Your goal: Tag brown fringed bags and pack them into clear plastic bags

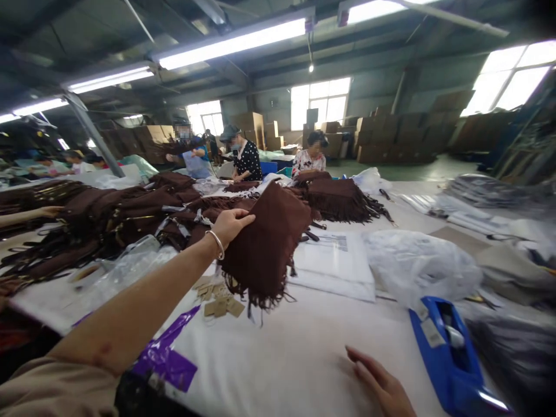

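Head view: raised left hand [230,227] grips fringed brown fabric [264,249]; right hand [377,382] lies open.

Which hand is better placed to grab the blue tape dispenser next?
Likely the right hand: empty, on the table, beside the tape dispenser; the left hand holds the fringed brown piece.

dark brown fringed suede piece [264,246], blue tape dispenser [447,359], purple plastic film [167,353], white-dotted black blouse [248,162]

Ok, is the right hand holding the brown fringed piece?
No, the left hand holds the brown fringed piece, while the right hand sits open near the blue tape dispenser.
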A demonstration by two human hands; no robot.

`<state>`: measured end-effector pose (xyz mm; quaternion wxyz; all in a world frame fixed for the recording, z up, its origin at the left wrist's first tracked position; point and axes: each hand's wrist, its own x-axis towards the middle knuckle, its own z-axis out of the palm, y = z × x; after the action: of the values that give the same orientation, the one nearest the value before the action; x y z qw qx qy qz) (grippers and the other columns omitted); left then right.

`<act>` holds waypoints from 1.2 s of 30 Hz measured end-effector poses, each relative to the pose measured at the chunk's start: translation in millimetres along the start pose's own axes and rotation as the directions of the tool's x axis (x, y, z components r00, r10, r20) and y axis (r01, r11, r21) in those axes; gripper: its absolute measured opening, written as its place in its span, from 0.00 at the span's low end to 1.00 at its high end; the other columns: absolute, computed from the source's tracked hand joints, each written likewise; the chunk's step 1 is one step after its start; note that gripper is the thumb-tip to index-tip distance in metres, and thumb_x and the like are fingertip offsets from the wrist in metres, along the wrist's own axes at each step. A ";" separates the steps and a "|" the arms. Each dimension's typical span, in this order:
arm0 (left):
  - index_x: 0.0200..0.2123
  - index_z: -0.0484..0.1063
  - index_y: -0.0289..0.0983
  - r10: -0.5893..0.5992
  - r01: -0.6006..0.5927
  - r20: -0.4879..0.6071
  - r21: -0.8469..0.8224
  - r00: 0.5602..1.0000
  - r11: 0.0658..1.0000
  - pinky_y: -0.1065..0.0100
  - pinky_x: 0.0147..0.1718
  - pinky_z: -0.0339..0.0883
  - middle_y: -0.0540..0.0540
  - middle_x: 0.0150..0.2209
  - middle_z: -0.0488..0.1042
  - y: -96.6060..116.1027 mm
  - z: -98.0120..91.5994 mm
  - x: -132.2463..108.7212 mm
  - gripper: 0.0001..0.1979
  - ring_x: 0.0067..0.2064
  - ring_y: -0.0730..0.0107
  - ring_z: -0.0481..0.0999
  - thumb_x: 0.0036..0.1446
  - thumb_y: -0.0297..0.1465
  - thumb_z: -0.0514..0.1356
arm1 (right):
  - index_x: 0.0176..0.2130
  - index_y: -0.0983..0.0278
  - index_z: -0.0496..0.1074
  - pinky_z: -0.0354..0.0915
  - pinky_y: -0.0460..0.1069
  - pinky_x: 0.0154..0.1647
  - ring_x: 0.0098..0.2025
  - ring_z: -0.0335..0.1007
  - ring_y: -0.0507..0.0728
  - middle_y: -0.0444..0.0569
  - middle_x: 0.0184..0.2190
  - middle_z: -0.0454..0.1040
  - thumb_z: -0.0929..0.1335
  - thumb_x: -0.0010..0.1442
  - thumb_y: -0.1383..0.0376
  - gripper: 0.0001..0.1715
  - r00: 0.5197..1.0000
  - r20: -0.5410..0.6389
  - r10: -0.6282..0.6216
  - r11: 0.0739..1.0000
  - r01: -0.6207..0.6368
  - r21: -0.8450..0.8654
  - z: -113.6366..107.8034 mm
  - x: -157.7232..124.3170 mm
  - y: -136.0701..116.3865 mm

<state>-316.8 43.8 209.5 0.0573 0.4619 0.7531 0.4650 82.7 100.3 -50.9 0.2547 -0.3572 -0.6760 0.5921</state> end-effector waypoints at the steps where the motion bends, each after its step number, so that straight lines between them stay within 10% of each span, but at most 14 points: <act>1: 0.38 0.73 0.32 -0.040 0.045 0.041 -0.153 0.998 0.987 0.65 0.34 0.69 0.44 0.32 0.77 8.7 11.2 -9.5 0.24 0.32 0.66 0.75 0.48 0.47 0.62 | 0.46 0.55 0.74 0.66 0.60 0.53 0.53 0.67 0.66 0.49 0.49 0.74 0.66 0.53 0.47 0.24 0.999 0.002 0.034 0.988 -0.033 0.151 1.3 0.9 -6.1; 6: 0.34 0.75 0.32 0.000 0.055 0.188 -0.288 0.982 0.956 0.66 0.34 0.67 0.47 0.31 0.76 35.5 77.5 -55.1 0.20 0.31 0.68 0.73 0.46 0.43 0.64 | 0.49 0.63 0.70 0.66 0.60 0.53 0.52 0.67 0.64 0.54 0.48 0.73 0.66 0.56 0.49 0.28 0.988 -0.113 0.103 0.901 -0.044 0.432 -9.1 -8.5 -30.0; 11: 0.33 0.75 0.34 0.248 -0.286 0.332 0.072 0.910 0.955 0.66 0.37 0.65 0.47 0.32 0.75 45.5 123.0 -95.0 0.09 0.34 0.67 0.72 0.52 0.34 0.60 | 0.49 0.62 0.68 0.65 0.61 0.52 0.46 0.70 0.62 0.52 0.45 0.73 0.65 0.58 0.52 0.23 0.853 -0.475 -0.217 0.974 0.156 -0.165 -57.0 -32.5 -78.1; 14: 0.34 0.74 0.36 0.362 -0.463 0.496 0.093 0.789 0.881 0.68 0.35 0.65 0.47 0.35 0.73 51.8 135.4 -122.1 0.07 0.35 0.68 0.72 0.54 0.32 0.58 | 0.55 0.57 0.64 0.55 0.60 0.60 0.58 0.59 0.62 0.50 0.55 0.66 0.66 0.58 0.57 0.25 0.777 -0.124 -0.617 0.636 0.400 -0.660 -69.9 -32.7 -135.3; 17: 0.36 0.73 0.38 0.432 -0.573 0.597 0.057 0.676 0.818 0.68 0.37 0.65 0.48 0.38 0.72 58.8 137.7 -144.8 0.06 0.37 0.68 0.72 0.56 0.32 0.57 | 0.58 0.57 0.61 0.47 0.62 0.63 0.62 0.52 0.64 0.49 0.57 0.65 0.69 0.56 0.59 0.31 0.779 0.248 -0.575 0.293 0.480 -0.827 -69.5 -16.0 -177.4; 20: 0.38 0.72 0.38 0.491 -0.619 0.671 -0.060 0.556 0.783 0.69 0.40 0.65 0.47 0.38 0.72 57.4 132.9 -154.4 0.07 0.40 0.67 0.72 0.57 0.31 0.56 | 0.43 0.57 0.73 0.64 0.53 0.45 0.44 0.71 0.60 0.46 0.38 0.77 0.68 0.56 0.61 0.13 0.887 0.404 -0.225 0.309 0.458 -0.833 -66.3 -1.7 -186.7; 23: 0.41 0.72 0.39 0.485 -0.578 0.744 -0.164 0.459 0.800 0.71 0.40 0.65 0.47 0.39 0.73 36.2 125.1 -151.9 0.09 0.40 0.67 0.72 0.56 0.30 0.57 | 0.34 0.57 0.75 0.60 0.46 0.27 0.29 0.71 0.54 0.42 0.25 0.75 0.65 0.59 0.60 0.09 0.896 0.443 -0.006 0.423 0.404 -0.811 -62.0 -3.4 -181.4; 30: 0.41 0.74 0.40 0.285 -0.312 0.851 -0.152 0.441 0.938 0.72 0.37 0.64 0.51 0.35 0.76 -50.0 108.1 -147.7 0.15 0.36 0.68 0.74 0.46 0.28 0.63 | 0.34 0.54 0.75 0.60 0.45 0.27 0.28 0.70 0.54 0.41 0.23 0.75 0.63 0.60 0.55 0.12 0.905 0.419 0.069 0.430 0.352 -0.831 -60.4 -16.7 -192.1; 36: 0.40 0.74 0.36 0.315 -0.299 0.769 -0.169 0.557 0.939 0.72 0.38 0.64 0.49 0.34 0.75 -56.3 93.1 -129.9 0.10 0.37 0.70 0.73 0.53 0.28 0.57 | 0.39 0.56 0.75 0.63 0.46 0.29 0.29 0.73 0.55 0.41 0.27 0.77 0.65 0.60 0.54 0.14 0.928 0.372 -0.006 0.466 0.332 -0.820 -79.0 8.3 -199.2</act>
<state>-231.2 -1.2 70.3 0.3033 0.7416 0.5545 0.2251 102.1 146.9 157.5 -0.0161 -0.2664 -0.9454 0.1869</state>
